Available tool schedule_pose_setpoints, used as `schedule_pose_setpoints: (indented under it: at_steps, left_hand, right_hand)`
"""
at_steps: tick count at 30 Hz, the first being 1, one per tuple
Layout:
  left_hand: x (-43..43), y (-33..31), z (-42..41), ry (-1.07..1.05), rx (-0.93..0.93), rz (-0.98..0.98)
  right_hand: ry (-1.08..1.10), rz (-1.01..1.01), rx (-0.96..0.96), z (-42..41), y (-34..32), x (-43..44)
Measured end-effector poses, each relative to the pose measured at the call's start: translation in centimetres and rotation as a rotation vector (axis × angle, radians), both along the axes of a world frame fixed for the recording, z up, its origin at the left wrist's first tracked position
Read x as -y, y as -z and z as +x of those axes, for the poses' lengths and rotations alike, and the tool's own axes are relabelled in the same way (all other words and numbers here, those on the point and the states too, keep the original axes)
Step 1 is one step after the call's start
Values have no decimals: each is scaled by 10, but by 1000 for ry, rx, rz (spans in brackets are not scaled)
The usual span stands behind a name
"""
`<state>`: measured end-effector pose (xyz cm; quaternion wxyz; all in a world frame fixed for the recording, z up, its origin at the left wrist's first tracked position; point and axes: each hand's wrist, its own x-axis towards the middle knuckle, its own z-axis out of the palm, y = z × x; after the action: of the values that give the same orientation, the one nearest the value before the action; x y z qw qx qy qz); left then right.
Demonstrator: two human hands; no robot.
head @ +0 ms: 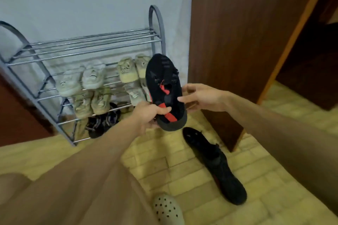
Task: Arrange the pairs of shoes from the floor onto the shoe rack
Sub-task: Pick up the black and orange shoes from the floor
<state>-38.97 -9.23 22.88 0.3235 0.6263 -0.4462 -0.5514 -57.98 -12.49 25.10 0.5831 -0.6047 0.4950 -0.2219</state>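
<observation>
At the heel, your left hand (146, 115) clamps the shoe (163, 76), thumb on top, probably so you can feed it in toe-first. Your right hand (201, 98) hovers spread just beside it, holding nothing. The shoe is raised before the rack (91, 42). Its long axis runs away from you, toe toward the shelves. Its mate (215, 166) lies on the floor (274, 151).

The shoe rack (87, 42) is metal, its crossbars bright and shiny, its arched end frames a duller grey. The held black shoe (162, 75) is matt knitted cloth, and the black shoe on the floor (217, 166) looks equally matt. The cabinet (237, 33) is smooth brown wood with a low sheen, the perforated clog (167, 210) pale matt plastic.
</observation>
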Motion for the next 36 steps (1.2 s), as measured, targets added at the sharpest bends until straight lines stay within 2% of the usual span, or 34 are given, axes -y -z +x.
schedule_pose_setpoints:
  at_steps: [6,10,12,15,20,23,27,32,36]
  left_hand:
    - [-5,72,-77,9,-42,202]
    - [-3,126,-81,3,8,280]
    - [-9,152,-76,3,34,335]
    - [-20,175,-76,8,53,380]
    - [-26,188,-77,52,13,439]
    - [-24,197,-70,70,70,415]
    - [-22,203,-64,37,91,378]
    - [-29,205,-54,25,70,427]
    - [-32,209,-41,-18,138,366]
  right_hand:
    - [2,224,-192,-64,61,6]
    - [294,239,-157,-101,125,4]
    - [393,270,-308,-119,167,-11]
    - [380,431,-575,-143,227,-41]
    - [491,497,-725,-154,296,-90]
    - [577,537,-719,-145,330,-112]
    - [752,548,-646,-138,341,-109]
    - [698,556,-788,-132,354,-122]
    - [696,580,-848,-125,356,-134]
